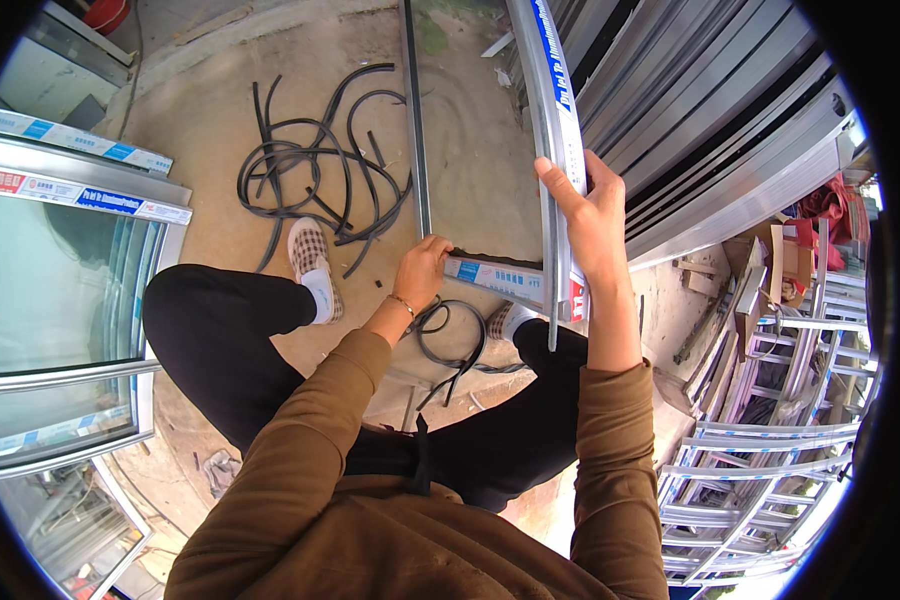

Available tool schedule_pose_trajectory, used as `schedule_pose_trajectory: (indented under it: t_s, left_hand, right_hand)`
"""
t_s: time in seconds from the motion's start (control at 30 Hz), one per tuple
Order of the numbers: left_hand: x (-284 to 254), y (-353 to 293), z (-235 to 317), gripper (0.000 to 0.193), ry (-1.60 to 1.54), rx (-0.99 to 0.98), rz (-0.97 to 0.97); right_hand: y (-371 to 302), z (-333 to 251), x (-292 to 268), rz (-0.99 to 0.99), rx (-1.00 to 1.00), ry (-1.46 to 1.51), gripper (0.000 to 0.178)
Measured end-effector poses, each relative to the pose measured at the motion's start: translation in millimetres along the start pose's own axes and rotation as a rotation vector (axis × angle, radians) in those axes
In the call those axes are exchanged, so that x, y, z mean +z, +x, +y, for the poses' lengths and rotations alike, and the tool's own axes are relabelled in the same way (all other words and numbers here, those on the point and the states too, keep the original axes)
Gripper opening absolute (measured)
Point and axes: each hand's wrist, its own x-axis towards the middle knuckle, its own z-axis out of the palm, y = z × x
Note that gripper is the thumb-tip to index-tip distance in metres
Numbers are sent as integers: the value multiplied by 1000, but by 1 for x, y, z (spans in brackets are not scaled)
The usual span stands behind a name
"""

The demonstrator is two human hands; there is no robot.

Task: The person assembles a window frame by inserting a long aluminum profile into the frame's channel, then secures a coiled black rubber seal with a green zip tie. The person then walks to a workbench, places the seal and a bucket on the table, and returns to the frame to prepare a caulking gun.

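A glass window sash [470, 150] with an aluminium frame stands tilted between my legs. My right hand [592, 220] is wrapped around its right-hand profile [548, 130], with the thumb on the near face. At the lower left corner my left hand [422, 270] is closed, fingertips pressed together on a black rubber strip [495, 261] that runs along the bottom rail [495, 277]. What lies right under those fingertips is partly hidden. A coil of similar black strip [452, 345] lies by my right foot, just below the left hand.
A tangle of black rubber strips [310, 155] covers the floor ahead of my left foot. Framed glass panels [55, 280] stand at the left. Long aluminium profiles [710, 100] are stacked at the far right, with frames [760, 470] and a cardboard box [795, 265] nearer.
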Motion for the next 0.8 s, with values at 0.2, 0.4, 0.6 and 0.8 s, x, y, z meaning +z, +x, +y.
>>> schedule_pose_trajectory:
  t_s: [0.2, 0.4, 0.6, 0.8]
  left_hand:
    - [13, -26, 28, 66, 68, -75, 49]
    - [47, -17, 17, 65, 66, -92, 197]
    - [56, -19, 7, 57, 110, -115, 202]
    - [48, -15, 21, 54, 127, -29, 211]
  right_hand:
    - [0, -2, 2, -3, -10, 14, 44]
    - [2, 3, 2, 0, -16, 17, 44]
    - [4, 2, 2, 3, -5, 8, 43]
    - [3, -1, 1, 6, -37, -11, 44]
